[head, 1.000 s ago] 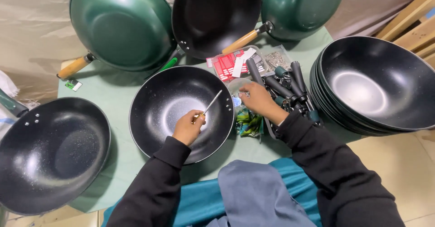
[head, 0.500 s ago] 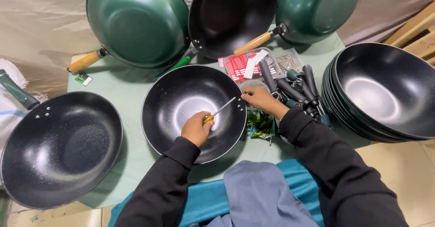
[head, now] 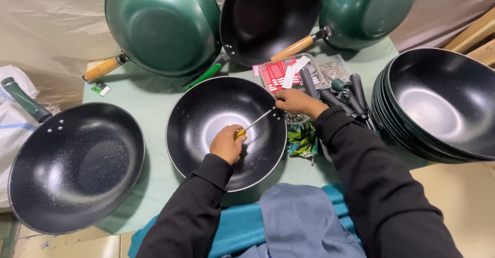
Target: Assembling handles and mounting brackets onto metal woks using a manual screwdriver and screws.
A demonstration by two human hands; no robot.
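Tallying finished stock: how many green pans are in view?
3, all propped along the back: left green pan, middle pan facing forward, right green pan. Others may be hidden.

Two green woks (head: 164, 27) lean against a tan backdrop beside a black wok (head: 270, 18); a handled wok (head: 75, 168) lies on the green table (head: 149, 101), near stacked black bowls (head: 441, 103) and loose dark handles (head: 356, 90).

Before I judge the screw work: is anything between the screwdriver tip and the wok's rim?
Nothing visible. The screwdriver in the left hand reaches straight across the wok to its rim, where the right hand steadies it.
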